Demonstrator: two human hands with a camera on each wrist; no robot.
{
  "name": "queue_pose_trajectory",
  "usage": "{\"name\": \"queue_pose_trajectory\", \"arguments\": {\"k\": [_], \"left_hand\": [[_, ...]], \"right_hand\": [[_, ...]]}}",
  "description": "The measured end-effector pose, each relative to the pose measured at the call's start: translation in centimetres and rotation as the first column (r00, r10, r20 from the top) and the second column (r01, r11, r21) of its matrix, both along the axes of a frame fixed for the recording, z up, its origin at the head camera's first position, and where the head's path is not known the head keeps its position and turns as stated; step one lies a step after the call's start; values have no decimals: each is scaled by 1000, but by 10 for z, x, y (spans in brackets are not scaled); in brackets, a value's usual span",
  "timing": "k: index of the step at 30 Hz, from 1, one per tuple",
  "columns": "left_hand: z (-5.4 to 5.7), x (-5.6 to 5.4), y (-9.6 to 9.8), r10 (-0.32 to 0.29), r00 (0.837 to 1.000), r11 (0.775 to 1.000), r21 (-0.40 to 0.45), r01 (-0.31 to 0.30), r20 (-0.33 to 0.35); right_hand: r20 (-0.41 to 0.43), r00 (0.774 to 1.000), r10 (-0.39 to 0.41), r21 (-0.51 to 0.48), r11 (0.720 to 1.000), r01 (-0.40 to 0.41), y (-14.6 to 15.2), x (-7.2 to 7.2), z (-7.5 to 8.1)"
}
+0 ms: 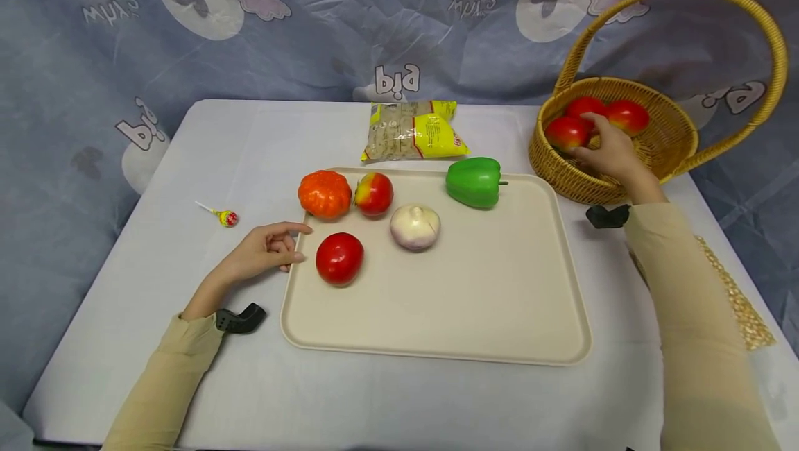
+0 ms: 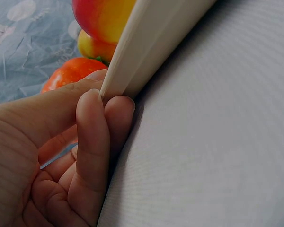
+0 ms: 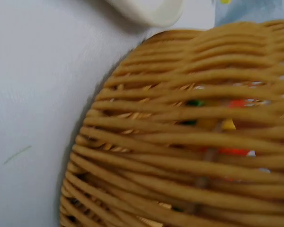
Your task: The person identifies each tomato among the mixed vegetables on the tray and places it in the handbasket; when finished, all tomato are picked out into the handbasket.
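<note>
R hand (image 1: 608, 149) is down in the wicker basket (image 1: 577, 184), upper right of frame; thumb + index curled on the right side of the front-left red fruit (image 1: 564, 133), so clamped on it AFAICT. That fruit sits in the basket's left half. Two more in w/ it: rear red fruit (image 1: 585, 105) just behind, right red fruit (image 1: 630, 116) by the fingers. Basket handle (image 1: 777, 55) arcs to top right. R wrist cam = mostly weave, w/ red, yellow + green bits thru the gaps.

L hand (image 1: 268, 250), left of ctr: fingertips together, pinching the left rim of the beige tray (image 1: 474, 298) per L wrist cam. Tray (mid-frame) has 5 items: orange pumpkin (image 1: 324, 194) on its upper-left corner, overlapping the rim; red-yellow fruit (image 1: 374, 194) just right of that; garlic bulb (image 1: 415, 227) nr upper ctr; tomato (image 1: 340, 259) on the left, nr L hand; green pepper (image 1: 474, 182) at the top edge, stem pointing right.

Clear/yellow bag (image 1: 408, 132) lies just behind tray, top ctr. Lollipop (image 1: 225, 217) on the white table (image 1: 156, 284), left. Gold mat (image 1: 743, 298) lower right, partly hidden by R sleeve (image 1: 693, 319).
</note>
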State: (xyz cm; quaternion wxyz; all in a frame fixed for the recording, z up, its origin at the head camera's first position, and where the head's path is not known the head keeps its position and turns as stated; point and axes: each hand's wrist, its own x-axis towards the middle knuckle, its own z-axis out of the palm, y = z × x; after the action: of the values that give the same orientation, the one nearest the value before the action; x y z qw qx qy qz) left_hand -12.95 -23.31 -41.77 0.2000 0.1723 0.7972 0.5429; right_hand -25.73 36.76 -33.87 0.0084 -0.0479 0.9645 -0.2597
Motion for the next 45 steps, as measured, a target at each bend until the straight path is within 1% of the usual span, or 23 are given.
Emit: {"name": "queue_pose_trajectory", "arguments": {"k": [6, 10, 16, 22, 30, 32, 35, 39, 45], "left_hand": [[1, -1, -1, 0, 1000, 1000, 0, 0, 3], [2, -1, -1, 2, 1000, 1000, -4, -2, 6], [3, 0, 0, 5, 1000, 1000, 1, -5, -1], [2, 0, -1, -2, 1000, 1000, 14, 2, -1], [1, 0, -1, -3, 1000, 1000, 15, 3, -3], [1, 0, 0, -2, 1000, 1000, 14, 2, -2], [1, 1, 0, -2, 1000, 1000, 20, 2, -1], [2, 1, 0, -5, 1000, 1000, 28, 5, 1], [1, 1, 1, -8, 1000, 1000, 24, 8, -6]], "right_hand": [[-37, 999, -21, 3, 1000, 21, -10, 11, 10], [-97, 995, -39, 3, 999, 39, -19, 20, 16], [-207, 977, -41, -40, 999, 34, -35, 35, 21], [-282, 959, -35, -84, 996, 11, -53, 49, 21], [-402, 916, 6, -119, 991, -59, -70, 62, 27], [-425, 905, 28, -123, 988, -88, -76, 66, 30], [-466, 882, 74, -124, 981, -148, -88, 72, 33], [-495, 860, 129, -138, 965, -224, -106, 82, 36], [-502, 846, 182, -163, 940, -299, -131, 94, 37]]}}
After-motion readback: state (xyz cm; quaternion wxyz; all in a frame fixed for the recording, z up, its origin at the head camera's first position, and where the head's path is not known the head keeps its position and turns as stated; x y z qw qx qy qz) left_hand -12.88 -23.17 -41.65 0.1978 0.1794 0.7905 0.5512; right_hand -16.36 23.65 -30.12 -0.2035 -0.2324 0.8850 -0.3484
